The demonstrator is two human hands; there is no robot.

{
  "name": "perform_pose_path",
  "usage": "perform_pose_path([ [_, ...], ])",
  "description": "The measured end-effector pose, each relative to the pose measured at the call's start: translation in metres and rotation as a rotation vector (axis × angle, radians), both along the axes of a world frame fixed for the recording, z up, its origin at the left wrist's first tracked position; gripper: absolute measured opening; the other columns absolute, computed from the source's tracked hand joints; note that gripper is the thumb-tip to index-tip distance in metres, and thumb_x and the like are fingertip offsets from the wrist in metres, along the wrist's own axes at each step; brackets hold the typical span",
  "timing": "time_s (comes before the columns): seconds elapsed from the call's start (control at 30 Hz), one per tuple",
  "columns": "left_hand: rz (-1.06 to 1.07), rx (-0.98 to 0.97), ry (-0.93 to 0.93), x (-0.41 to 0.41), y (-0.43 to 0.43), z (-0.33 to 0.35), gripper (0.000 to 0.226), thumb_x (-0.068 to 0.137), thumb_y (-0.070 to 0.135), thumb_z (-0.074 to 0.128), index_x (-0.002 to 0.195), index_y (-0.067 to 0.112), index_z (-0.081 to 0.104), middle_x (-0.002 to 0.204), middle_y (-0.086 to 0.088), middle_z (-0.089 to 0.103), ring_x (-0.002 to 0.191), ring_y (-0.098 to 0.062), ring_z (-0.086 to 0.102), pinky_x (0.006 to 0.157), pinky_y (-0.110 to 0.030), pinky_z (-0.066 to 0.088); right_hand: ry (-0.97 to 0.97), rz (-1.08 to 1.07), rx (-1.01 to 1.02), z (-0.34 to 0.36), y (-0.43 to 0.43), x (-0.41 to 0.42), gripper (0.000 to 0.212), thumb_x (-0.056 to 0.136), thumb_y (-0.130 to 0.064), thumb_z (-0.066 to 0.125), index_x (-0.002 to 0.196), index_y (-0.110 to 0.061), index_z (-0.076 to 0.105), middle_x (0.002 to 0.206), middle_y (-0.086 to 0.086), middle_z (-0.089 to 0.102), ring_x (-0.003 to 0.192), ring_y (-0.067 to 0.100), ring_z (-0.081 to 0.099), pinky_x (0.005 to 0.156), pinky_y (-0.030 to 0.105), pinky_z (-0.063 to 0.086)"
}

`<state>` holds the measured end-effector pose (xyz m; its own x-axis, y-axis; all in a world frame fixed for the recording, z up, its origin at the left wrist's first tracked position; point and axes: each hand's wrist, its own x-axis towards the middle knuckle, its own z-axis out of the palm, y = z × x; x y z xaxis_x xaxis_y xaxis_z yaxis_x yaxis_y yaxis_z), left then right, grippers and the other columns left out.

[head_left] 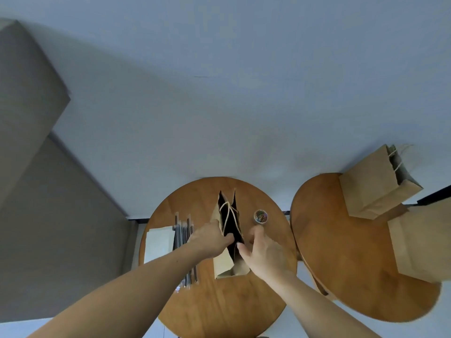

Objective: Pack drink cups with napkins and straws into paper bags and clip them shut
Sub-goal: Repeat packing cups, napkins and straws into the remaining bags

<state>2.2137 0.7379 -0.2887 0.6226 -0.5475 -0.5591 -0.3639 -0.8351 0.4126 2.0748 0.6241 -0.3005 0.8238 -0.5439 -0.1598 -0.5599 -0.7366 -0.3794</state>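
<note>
Two round wooden tables stand side by side, the left table (pixel 219 301) serving as the work surface and the right table (pixel 341 264) as what looks like the place for finished work.

Three paper bags are in view. Two sit on the right table: a far bag (pixel 373 189) and a near bag (pixel 424 245). I judge both already packed, though no clip shows on either mouth. The third, the open bag (pixel 223 263), stands in the middle of the left table with its mouth spread and its cord handles hanging inward. Its inside is dark, so I cannot tell whether a cup is in it. No cup shows anywhere else.

The left hand (pixel 210 240) grips the open bag's left wall, fingers curled over the rim. The right hand (pixel 266 254) is at the right wall with its thumb on the rim, but whether it pinches the paper I cannot tell.

One stack of white napkins (pixel 158 242) lies at the left edge. Beside it is one bundle of dark straws (pixel 183 228), several, too crowded to count.

One small jar of clips (pixel 260 217) stands just right of the open bag. Clipping this bag looks still to be done.
</note>
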Motion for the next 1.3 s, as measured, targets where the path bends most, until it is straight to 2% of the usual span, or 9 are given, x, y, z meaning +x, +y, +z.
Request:
perform_pose_path([
  [0.1, 0.050, 0.047, -0.001, -0.002, -0.006, 0.000, 0.060, 0.090, 0.059, 0.048, 0.128, 0.014, 0.045, 0.111, -0.007, 0.063, 0.094, -0.024, 0.064, 0.083, -0.041, 0.056, 0.039, -0.104, 0.201, 0.000, -0.007, 0.021, 0.051, 0.089, -0.053, 0.054, 0.129, -0.023, 0.041, 0.100, -0.004, 0.065, 0.088, 0.017, 0.067, 0.067, 0.027, 0.051],
  [0.23, 0.109, 0.056, 0.034, 0.000, -0.014, -0.002, 0.038, 0.094, 0.045, 0.048, 0.115, 0.013, 0.054, 0.098, -0.006, 0.065, 0.086, -0.024, 0.066, 0.082, -0.040, 0.058, 0.068, -0.127, 0.323, 0.001, -0.017, 0.043, 0.049, 0.085, -0.057, 0.051, 0.125, -0.028, 0.049, 0.100, -0.008, 0.067, 0.091, 0.017, 0.066, 0.067, 0.030, 0.049],
  [0.4, 0.208, 0.066, 0.083, -0.001, -0.018, -0.007, 0.024, 0.093, 0.037, 0.052, 0.099, 0.015, 0.059, 0.085, -0.005, 0.065, 0.079, -0.021, 0.069, 0.079, -0.037, 0.060, 0.165, -0.066, 0.172, -0.005, -0.037, 0.052, 0.023, 0.094, -0.044, 0.051, 0.104, -0.023, 0.051, 0.079, -0.010, 0.057, 0.074, 0.016, 0.062, 0.049, 0.023, 0.036],
  [0.53, 0.293, 0.110, -0.018, 0.005, -0.017, -0.014, 0.027, 0.097, 0.041, 0.050, 0.080, 0.022, 0.057, 0.076, 0.000, 0.064, 0.066, -0.013, 0.067, 0.061, -0.023, 0.057, 0.216, -0.024, 0.130, -0.006, -0.054, 0.053, 0.022, 0.097, -0.035, 0.053, 0.112, -0.021, 0.050, 0.097, -0.001, 0.065, 0.090, 0.020, 0.067, 0.061, 0.023, 0.049],
  [0.7, 0.296, 0.220, -0.179, 0.011, -0.007, -0.017, 0.015, 0.101, 0.030, 0.050, 0.092, 0.024, 0.060, 0.079, 0.006, 0.062, 0.066, -0.010, 0.064, 0.067, -0.022, 0.057, 0.248, 0.019, 0.048, -0.006, -0.074, 0.038, 0.023, 0.097, -0.036, 0.054, 0.115, -0.023, 0.056, 0.097, -0.004, 0.067, 0.082, 0.014, 0.067, 0.066, 0.023, 0.057],
  [0.83, 0.282, 0.230, -0.238, 0.014, 0.023, -0.023, 0.012, 0.099, 0.030, 0.050, 0.091, 0.025, 0.058, 0.075, 0.009, 0.058, 0.062, -0.008, 0.059, 0.054, -0.019, 0.046, 0.266, -0.032, 0.020, -0.006, -0.089, 0.020, 0.016, 0.096, -0.037, 0.054, 0.107, -0.025, 0.059, 0.088, -0.010, 0.064, 0.075, 0.010, 0.063, 0.060, 0.016, 0.050],
  [1.03, 0.231, 0.061, -0.051, 0.008, 0.020, -0.034, 0.032, 0.096, 0.046, 0.049, 0.119, 0.024, 0.054, 0.093, 0.008, 0.064, 0.074, -0.010, 0.066, 0.065, -0.020, 0.055, 0.242, 0.027, 0.132, -0.004, -0.069, 0.015, 0.023, 0.095, -0.044, 0.054, 0.113, -0.029, 0.055, 0.092, -0.012, 0.063, 0.079, 0.009, 0.067, 0.065, 0.018, 0.055],
  [1.13, 0.152, 0.017, 0.041, 0.012, 0.015, -0.035, 0.071, 0.086, 0.061, 0.054, 0.144, 0.027, 0.034, 0.132, 0.001, 0.059, 0.102, -0.016, 0.066, 0.080, -0.025, 0.053, 0.223, 0.072, 0.194, 0.000, -0.064, 0.017, 0.041, 0.093, -0.054, 0.054, 0.125, -0.029, 0.048, 0.096, -0.013, 0.063, 0.083, 0.008, 0.067, 0.070, 0.018, 0.057],
  [1.3, 0.075, -0.064, 0.194, 0.027, 0.016, -0.023, 0.100, 0.071, 0.064, 0.070, 0.151, 0.033, 0.018, 0.144, -0.005, 0.050, 0.122, -0.023, 0.057, 0.094, -0.030, 0.047, 0.225, 0.111, 0.370, 0.011, -0.067, 0.013, 0.076, 0.082, -0.066, 0.059, 0.146, -0.036, 0.032, 0.141, -0.011, 0.051, 0.123, 0.015, 0.057, 0.095, 0.029, 0.052],
])
